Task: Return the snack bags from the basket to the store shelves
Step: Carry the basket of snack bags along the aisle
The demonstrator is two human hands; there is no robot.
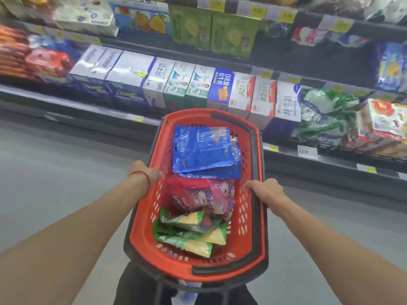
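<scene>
Gripping the rim, the left hand (147, 172) curls its fingers over the edge of the red basket (141, 235) at its 9 o'clock side, with a red cord (141, 175) round the wrist. The right hand (267, 190) grips the opposite edge at 3 o'clock, its fingers wrapped over the rim where the black handle (255, 227) lies folded down.

Inside the basket, blue bags (202, 148) lie flat at the 12 o'clock end, pink bags (206, 197) sit in the middle, and green and yellow bags (193, 231) are piled at the 6 o'clock end.

Beyond the basket, from 10 to 2 o'clock, the shelves (77, 102) carry a row of milk cartons (286, 102) and blurred packets. Grey floor (55, 161) lies at 9 o'clock.
</scene>
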